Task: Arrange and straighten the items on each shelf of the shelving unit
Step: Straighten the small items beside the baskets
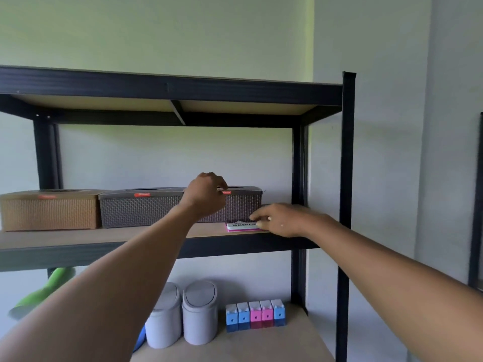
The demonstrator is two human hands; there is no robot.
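Note:
On the middle shelf (78,237) of the black shelving unit stand a tan woven tissue box (49,210) and two dark brown ones side by side (141,207). My left hand (206,192) rests on the front top edge of the right brown box (245,202), fingers curled over it. My right hand (282,220) lies on the shelf at the right, fingertips pinching a flat pink and white pack (240,226) that lies in front of that box.
Below, the lower shelf (261,343) holds two grey swing-lid bins (200,314), a row of several small blue and pink boxes (254,313), a green object (44,291) at the left and something blue behind my left arm. The black corner post (345,205) stands right of my hand.

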